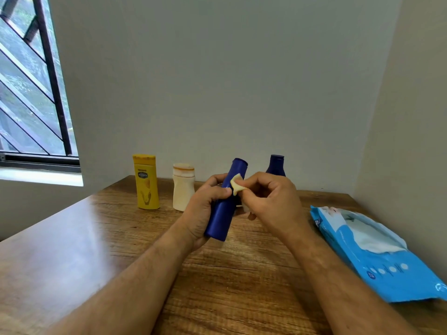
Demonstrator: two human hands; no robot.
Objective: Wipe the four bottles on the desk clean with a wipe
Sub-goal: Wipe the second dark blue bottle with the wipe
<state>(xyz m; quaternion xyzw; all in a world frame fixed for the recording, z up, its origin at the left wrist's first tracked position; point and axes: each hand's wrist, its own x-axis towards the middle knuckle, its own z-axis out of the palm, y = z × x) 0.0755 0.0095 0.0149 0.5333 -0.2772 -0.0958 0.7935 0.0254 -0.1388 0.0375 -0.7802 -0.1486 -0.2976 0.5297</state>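
At the far left a barred window (31, 78) let daylight onto the wooden desk (121, 238). A yellow lotion bottle (146, 182) stood upright near the back edge, and just beside it, to its right, stood a cream-coloured bottle (183, 187) with a cap stained orange.

The left hand (205, 209) was curled around the lower body of a blue bottle (226, 201), holding it clear of the desk and tilted, cap end pointing up and away from the person. The thumb lay across the front of the bottle.

The right hand (268, 197) pinched a small crumpled wipe (237, 184), yellowish in colour, between thumb and fingertips and pressed it against the upper part of the blue bottle, just beside the left thumb.

Behind the right hand a dark blue bottle (276, 165) stood upright by the wall, its lower half hidden by the hand.

At the right, a blue pack of wet wipes (377, 257) lay flat on the desk beside the side wall, its flap open and white wipes showing at the opening.
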